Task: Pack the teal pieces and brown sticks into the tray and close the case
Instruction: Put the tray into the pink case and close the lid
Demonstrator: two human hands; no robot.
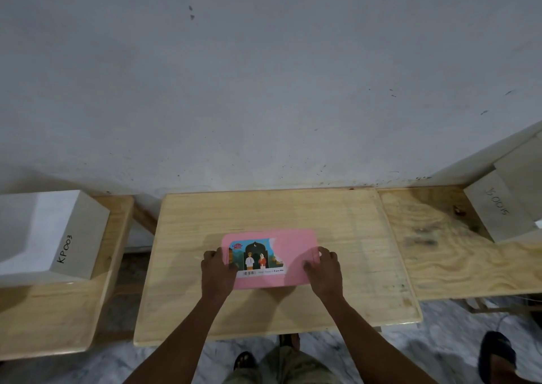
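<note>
Hands rest on the closed pink case (269, 259) lying flat on the wooden worktop (337, 231). Left hand (217, 269) grips its left edge with curled fingers; right hand (324, 269) presses the lid, fingers spread.

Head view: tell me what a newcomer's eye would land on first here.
The pink case stands out first, lying shut at the middle of the pale wooden table, a colourful sticker on its lid. The left hand grips its left edge while the right hand rests on its right side. Next come the white box marked KP003 at far left and another box at far right.
</note>
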